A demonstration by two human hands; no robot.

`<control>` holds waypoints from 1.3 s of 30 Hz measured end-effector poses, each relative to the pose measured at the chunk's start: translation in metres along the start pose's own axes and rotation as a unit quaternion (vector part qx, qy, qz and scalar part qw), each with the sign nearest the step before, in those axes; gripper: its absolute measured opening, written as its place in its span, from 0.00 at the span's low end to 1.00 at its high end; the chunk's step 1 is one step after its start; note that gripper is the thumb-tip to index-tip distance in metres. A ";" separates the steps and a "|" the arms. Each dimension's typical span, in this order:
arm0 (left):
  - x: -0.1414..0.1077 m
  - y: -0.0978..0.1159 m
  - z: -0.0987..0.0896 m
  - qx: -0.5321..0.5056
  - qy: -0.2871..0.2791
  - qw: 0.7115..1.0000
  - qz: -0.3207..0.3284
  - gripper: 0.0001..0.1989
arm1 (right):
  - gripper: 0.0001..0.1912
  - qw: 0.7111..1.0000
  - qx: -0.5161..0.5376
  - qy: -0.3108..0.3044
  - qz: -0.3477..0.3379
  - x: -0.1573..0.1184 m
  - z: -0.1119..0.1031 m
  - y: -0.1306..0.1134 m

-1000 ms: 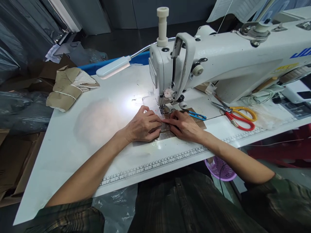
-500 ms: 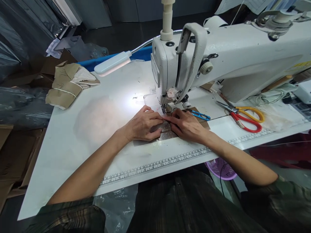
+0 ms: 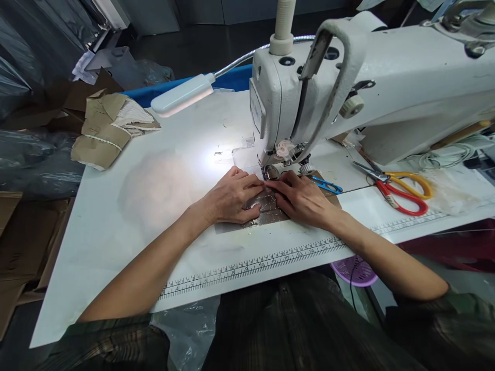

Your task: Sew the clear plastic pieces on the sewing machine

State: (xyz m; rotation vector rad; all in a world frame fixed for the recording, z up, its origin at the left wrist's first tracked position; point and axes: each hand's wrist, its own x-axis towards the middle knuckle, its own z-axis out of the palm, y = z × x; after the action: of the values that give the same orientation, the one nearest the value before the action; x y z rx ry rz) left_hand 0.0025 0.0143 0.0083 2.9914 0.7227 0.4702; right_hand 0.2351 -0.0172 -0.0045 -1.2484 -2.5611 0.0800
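Note:
A white sewing machine [image 3: 266,103] stands over the table, its presser foot [image 3: 271,172] down near my fingertips. My left hand [image 3: 235,197] lies left of the foot, fingers curled together and thumb stretched over the shiny metal plate [image 3: 268,206]. From the right, my right hand [image 3: 303,200] points its index finger to the same spot, touching or almost touching the left fingertips. Both hands are closed there on something small, hidden by the fingers. Blue thread snips [image 3: 328,185] lie just beyond my right hand, on a brown flat piece [image 3: 334,200].
Scissors [image 3: 406,193] with red and yellow handles lie at the right. A lit lamp [image 3: 181,96] hangs over the white table [image 3: 116,237]. A tied tan fabric bundle [image 3: 104,131] sits at the far left. A printed ruler [image 3: 247,269] runs along the front edge.
The camera view has shifted, so the machine appears larger and further right. My hands keep nearly the same pose by the presser foot.

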 end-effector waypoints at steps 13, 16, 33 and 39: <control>0.007 0.009 -0.001 0.069 -0.033 0.996 -0.056 0.21 | 0.21 1.000 -0.002 -0.018 0.013 0.003 -0.002 -0.003; 0.008 0.008 -0.001 0.078 -0.041 0.994 -0.064 0.23 | 0.22 0.999 0.024 -0.024 0.019 0.002 -0.004 0.000; 0.009 -0.002 -0.004 0.061 -0.074 0.991 -0.090 0.27 | 0.27 0.916 0.370 0.016 0.156 -0.001 -0.024 0.042; 0.007 -0.015 -0.006 0.021 -0.061 0.992 -0.108 0.22 | 0.26 0.882 0.428 0.061 0.187 -0.015 -0.008 0.039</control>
State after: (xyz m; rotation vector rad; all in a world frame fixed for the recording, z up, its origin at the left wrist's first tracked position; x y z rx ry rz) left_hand 0.0004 0.0304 0.0143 2.8995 1.0410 0.2613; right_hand 0.2759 -0.0050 -0.0067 -1.2557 -1.7580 1.0455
